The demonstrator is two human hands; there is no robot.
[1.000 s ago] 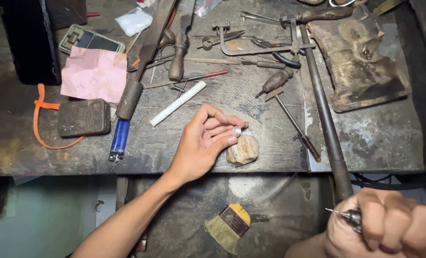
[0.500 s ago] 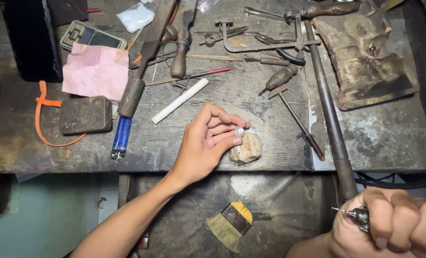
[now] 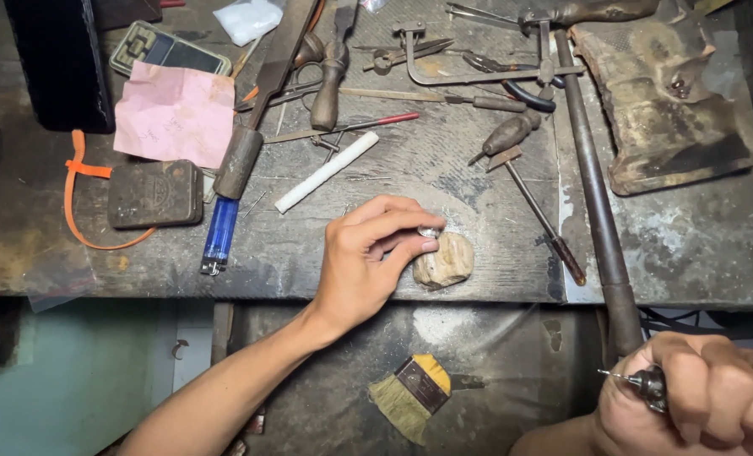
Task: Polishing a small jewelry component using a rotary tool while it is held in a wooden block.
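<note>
Left hand (image 3: 364, 266) pinches a small metal ring (image 3: 429, 230), prob. a ring, on top of the wood block (image 3: 444, 260) at desk (image 3: 689, 253) edge. Right hand (image 3: 706, 401), fisted round a rotary tool (image 3: 647, 387), sits well apart, lower right, tip pointing left.

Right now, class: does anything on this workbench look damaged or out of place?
Yes. The leather pad at the bench's far right is cracked and curled. The brush lies below the bench, apart from the other tools.

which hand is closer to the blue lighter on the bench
Left. The left hand rests on the bench just right of the blue lighter, pinching a small metal piece. The right hand is far off, below the bench edge, gripping a small rotary tool.
</note>
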